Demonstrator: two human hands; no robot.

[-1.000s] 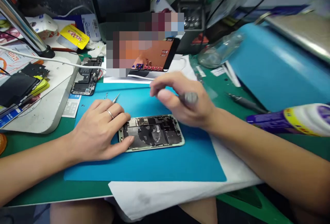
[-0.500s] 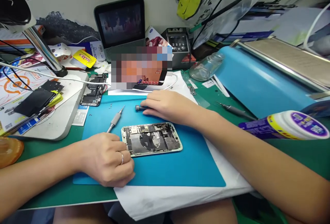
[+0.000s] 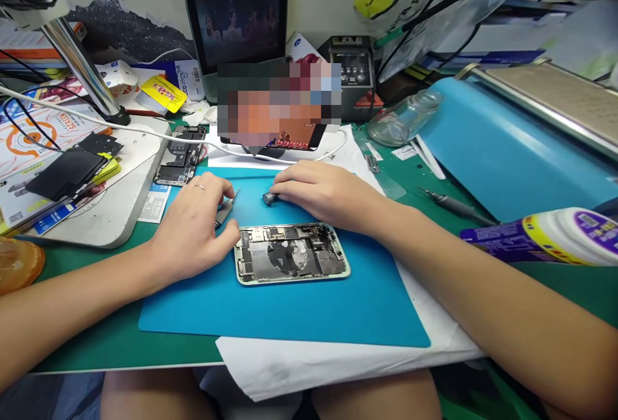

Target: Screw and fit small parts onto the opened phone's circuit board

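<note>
A cluttered green worktop (image 3: 96, 349) carries a blue mat (image 3: 299, 307) laid over a white sheet (image 3: 313, 368), with a small screen (image 3: 236, 20) standing at the back by the wall. On the mat lies an opened phone (image 3: 292, 253), its back off and its boards and metal plates showing, long side running left to right.

The left hand (image 3: 193, 230) rests on the mat just left of the phone, fingers curled loosely around a screwdriver (image 3: 226, 209) whose tip pokes out past the fingertips; the thumb lies near the phone's left edge. A ring sits on one finger. The right hand (image 3: 323, 191) lies flat beyond the phone, fingers together, covering a second driver (image 3: 269, 198) of which only the grey end shows; whether it grips the tool or merely rests on it cannot be told.

Left of the mat, a white pad (image 3: 116, 207) holds another stripped phone (image 3: 181, 156) and black parts. To the right are a glass jar (image 3: 403, 117) lying on its side, a dark pen tool (image 3: 456, 206) and a purple-and-white bottle (image 3: 545, 236) on its side.
</note>
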